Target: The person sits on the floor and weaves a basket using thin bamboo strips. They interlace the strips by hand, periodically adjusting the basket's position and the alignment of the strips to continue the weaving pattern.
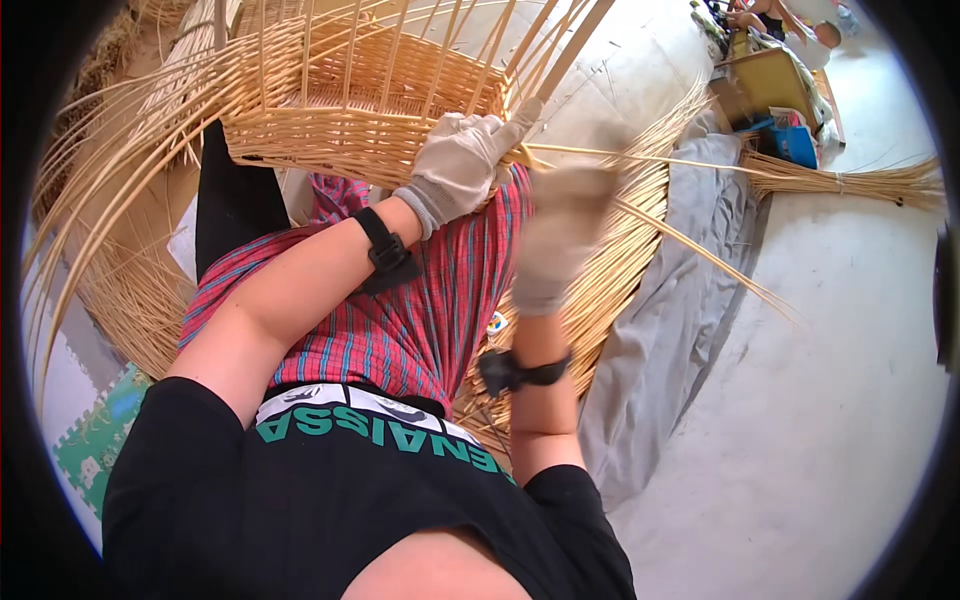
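A pale wicker basket (320,135) with upright stakes rests at my lap, over red plaid cloth (370,330). My gloved left hand (458,160) is closed on the basket's right corner, fingers around the weaving and a stake there. My gloved right hand (565,215) is smeared by motion just right of that corner, beside loose cane strands (700,250) that stick out rightward; whether it holds one is unclear. Long loose strands (130,150) also fan out from the basket's left side.
A big pile of cane (632,150) lies on grey cloth (690,230) to the right. A tied cane bundle (850,182), a blue container (785,140) and a yellowish cabinet (755,80) are farther right, near another person (770,22). Green foam mats (100,430) are lower left.
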### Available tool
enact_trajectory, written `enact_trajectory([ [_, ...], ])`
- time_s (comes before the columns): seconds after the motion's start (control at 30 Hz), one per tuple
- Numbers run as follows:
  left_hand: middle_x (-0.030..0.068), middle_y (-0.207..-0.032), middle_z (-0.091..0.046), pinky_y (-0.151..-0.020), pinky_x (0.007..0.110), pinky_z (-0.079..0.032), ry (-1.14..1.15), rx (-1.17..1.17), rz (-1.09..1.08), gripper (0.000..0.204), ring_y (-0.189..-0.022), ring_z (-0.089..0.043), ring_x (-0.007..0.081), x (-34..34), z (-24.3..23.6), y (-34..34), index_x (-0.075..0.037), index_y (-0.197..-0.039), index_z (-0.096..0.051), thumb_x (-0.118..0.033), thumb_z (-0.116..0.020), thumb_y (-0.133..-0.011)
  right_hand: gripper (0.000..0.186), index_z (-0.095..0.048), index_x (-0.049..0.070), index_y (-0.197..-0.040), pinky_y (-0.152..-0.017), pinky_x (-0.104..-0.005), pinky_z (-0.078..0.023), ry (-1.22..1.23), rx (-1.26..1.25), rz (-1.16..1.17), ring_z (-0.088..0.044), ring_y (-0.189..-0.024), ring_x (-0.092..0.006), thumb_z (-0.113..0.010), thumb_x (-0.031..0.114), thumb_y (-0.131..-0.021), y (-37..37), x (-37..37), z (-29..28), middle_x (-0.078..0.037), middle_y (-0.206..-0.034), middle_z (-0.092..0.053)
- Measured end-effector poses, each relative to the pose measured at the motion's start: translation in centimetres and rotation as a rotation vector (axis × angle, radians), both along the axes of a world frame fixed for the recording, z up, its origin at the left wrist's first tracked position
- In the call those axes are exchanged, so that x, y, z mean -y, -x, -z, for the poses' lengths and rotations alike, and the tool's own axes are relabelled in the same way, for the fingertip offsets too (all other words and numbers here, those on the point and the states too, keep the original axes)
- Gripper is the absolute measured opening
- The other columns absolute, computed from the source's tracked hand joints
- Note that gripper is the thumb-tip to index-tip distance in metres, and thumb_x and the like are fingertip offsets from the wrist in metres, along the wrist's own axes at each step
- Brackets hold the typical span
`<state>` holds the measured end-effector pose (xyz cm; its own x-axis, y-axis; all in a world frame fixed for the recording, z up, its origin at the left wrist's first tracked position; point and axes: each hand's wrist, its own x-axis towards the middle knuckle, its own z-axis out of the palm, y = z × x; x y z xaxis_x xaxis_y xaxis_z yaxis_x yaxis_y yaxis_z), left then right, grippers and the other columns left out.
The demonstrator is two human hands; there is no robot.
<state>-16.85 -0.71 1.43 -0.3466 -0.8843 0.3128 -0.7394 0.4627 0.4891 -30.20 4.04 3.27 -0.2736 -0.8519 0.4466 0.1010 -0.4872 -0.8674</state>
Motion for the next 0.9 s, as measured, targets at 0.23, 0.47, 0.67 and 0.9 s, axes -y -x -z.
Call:
enact_trajectory([
  [0.23,0.0128,-0.119,-0.068,-0.101,0.044,-0.047,-0.155,-0.207,-0.016,0.033,-0.108,-0.065,0.03,-0.7,-2.8,-0.5,-0.01,-0.13,-0.064,-0.021,-0.064,-0.099,0.044,-0.053,0.003,-0.142,-0.088,-0.0297,-0.053,-0.313,0.071,-0.293,-0.061,-0.099,-0.0161,-0.062,0.016,-0.101,-1.6,3.7,-5.8,-0.01,-0.119,-0.062],
  [0.47,0.0067,-0.097,-0.071,-0.079,0.028,-0.057,-0.715,-1.421,-0.111,0.025,-0.088,-0.067,0.0109,0.2,0.2,-8.6,-0.007,-0.121,-0.062,-0.026,-0.059,-0.105,0.057,-0.064,0.005,-0.106,-0.081,-0.0337,-0.053,-0.607,-0.838,-0.244,-0.062,-0.089,-0.0196,-0.091,0.041,-0.072,2.4,7.5,-2.4,-0.008,-0.097,-0.065],
  [0.67,0.0101,-0.092,-0.073,-0.072,0.033,-0.054,-0.269,-0.697,0.017,0.046,-0.086,-0.07,0.0173,8.3,-6.5,-3.3,-0.003,-0.123,-0.061,-0.045,-0.058,-0.103,0.038,-0.062,0.006,-0.094,-0.078,-0.0438,-0.052,-0.506,-1.037,0.293,-0.063,-0.085,-0.0339,-0.086,0.029,-0.076,-0.7,6.7,0.8,-0.014,-0.091,-0.062],
  [0.9,0.0188,-0.125,-0.063,-0.093,0.038,-0.053,-0.533,-0.861,0.243,0.078,-0.106,-0.064,0.0221,13.0,-4.4,3.6,-0.009,-0.157,-0.035,-0.047,-0.069,-0.097,0.019,-0.058,0.01,-0.092,-0.073,-0.0479,-0.051,-0.438,-0.997,0.594,-0.064,-0.08,-0.0373,-0.07,0.022,-0.083,-3.3,7.7,4.1,-0.013,-0.084,-0.062],
])
